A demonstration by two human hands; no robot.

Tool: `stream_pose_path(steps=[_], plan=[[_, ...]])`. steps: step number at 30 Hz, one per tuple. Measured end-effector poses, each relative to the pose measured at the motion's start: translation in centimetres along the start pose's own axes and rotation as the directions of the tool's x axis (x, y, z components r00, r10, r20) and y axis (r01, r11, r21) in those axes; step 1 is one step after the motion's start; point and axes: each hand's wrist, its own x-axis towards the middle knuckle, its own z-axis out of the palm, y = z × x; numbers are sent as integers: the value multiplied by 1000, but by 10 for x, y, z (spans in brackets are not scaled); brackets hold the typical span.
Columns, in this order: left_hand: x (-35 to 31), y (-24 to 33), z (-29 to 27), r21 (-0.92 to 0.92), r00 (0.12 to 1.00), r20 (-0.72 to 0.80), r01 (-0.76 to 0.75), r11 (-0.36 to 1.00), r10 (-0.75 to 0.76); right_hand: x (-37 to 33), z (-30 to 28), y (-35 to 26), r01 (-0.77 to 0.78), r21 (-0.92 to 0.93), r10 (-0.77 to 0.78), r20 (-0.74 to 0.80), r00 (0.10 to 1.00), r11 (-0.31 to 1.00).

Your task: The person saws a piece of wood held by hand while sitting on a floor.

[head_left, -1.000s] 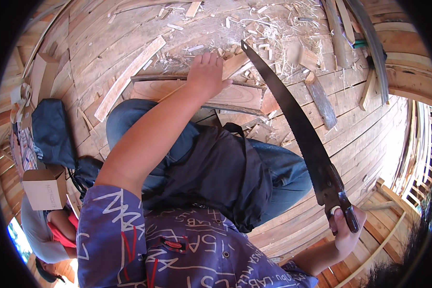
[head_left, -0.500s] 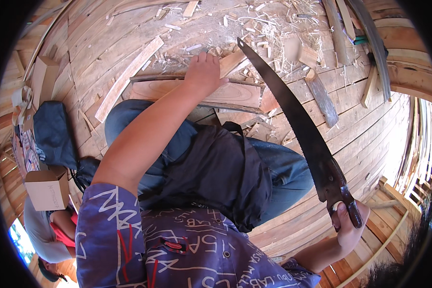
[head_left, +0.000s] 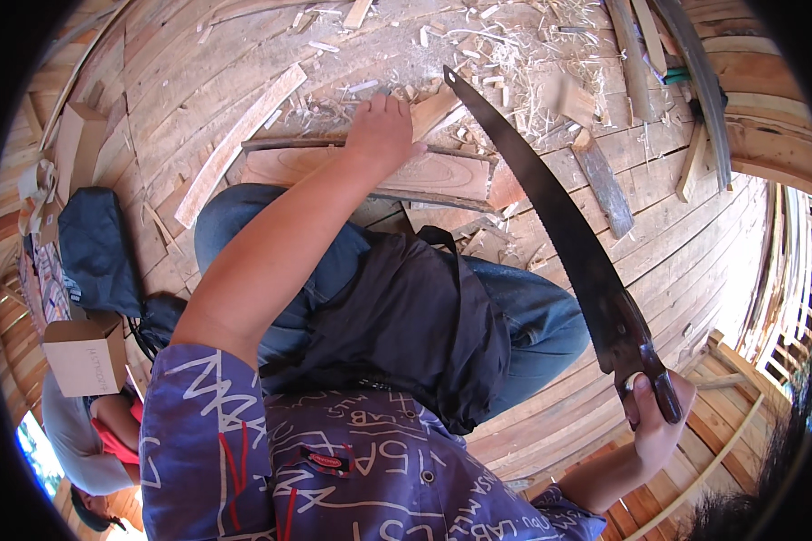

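Note:
My right hand [head_left: 660, 424] grips the dark handle of a curved hand saw [head_left: 555, 203]. The long dark blade is raised over the floor, its toothed edge toward the left and its holed tip pointing far and left. My left hand [head_left: 381, 131] reaches out past my bent knee, fingers curled over and thumb toward the right. It is closed at the end of a light wood strip [head_left: 435, 108], which shows beyond the knuckles; most of the grip is hidden. Just under that wrist lies a wide board [head_left: 447, 176] with dark edges.
Shavings and small offcuts [head_left: 514, 63] litter the plank floor. A pale slat [head_left: 239, 149] lies at left, a bark-edged piece [head_left: 604, 185] at right. A dark bag [head_left: 102, 252] and a cardboard box [head_left: 86, 356] stand at left, near another person [head_left: 90, 433].
Almost nothing differs. The saw and both hands keep their places, with only a slight shift of the whole view.

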Motion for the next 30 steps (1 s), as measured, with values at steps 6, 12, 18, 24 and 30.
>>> stream_pose_path(steps=[6,12,18,24,30], plan=[[0,0,-4,-5,1000,12,8,1000,-8,-14,-6,3,41,-137,-31,75,997,990],[-2,9,-2,56,998,-20,-57,997,58,10,26,-8,-55,-81,58,32,998,995],[0,2,-2,17,999,-34,-16,1000,17,52,59,-28,-19,5,19,99,995,1000],[-3,0,-4,7,999,22,27,1000,-27,45,56,-25,-10,-50,16,110,994,999],[0,4,-3,23,999,22,24,999,-24,-7,8,-9,-21,-65,22,27,999,998]])
